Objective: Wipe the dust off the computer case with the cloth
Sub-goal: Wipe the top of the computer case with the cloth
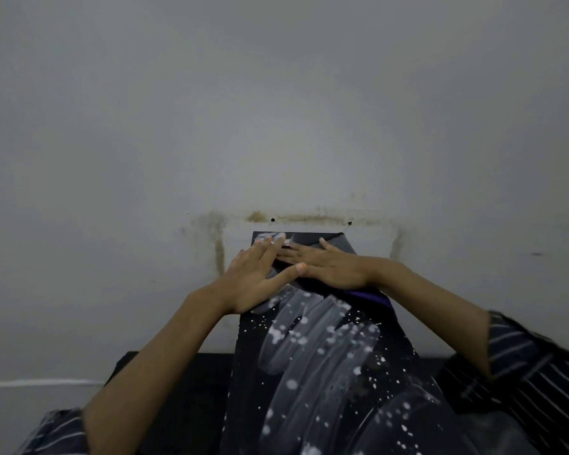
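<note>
Nearest the camera, striped sleeves (519, 366) frame the view on both sides, bare forearms reaching forward from them. Between the arms the computer case (322, 372) runs away from the viewer as a long black slab, its top thick with pale dust: broad grey smears and scattered white flecks over most of the near and middle stretch. It stands on a dark surface (178, 389) against the wall. Farther up, the left hand (257, 277) lies flat on the case's left edge, fingers straight and spread, thumb out toward the other hand, holding nothing; it looks to be steadying the case. Just beyond and beside it, the right hand (326, 266) presses palm-down, fingers extended flat toward the left, on a dark cloth (339, 244) with a purple edge showing under the wrist. The cloth sits at the far end of the top, near the wall (276, 110); grey folds of it show past the thumb. Judged step: wiping under way at the far end, most of the top not yet cleaned. The next move calls for drawing the cloth back along the dusty length with even downward pressure, the left hand bracing, overlapping strokes so the flecks are lifted rather than pushed off the edges. Behind, the wall carries brownish stains and two small dark holes (272, 220).
</note>
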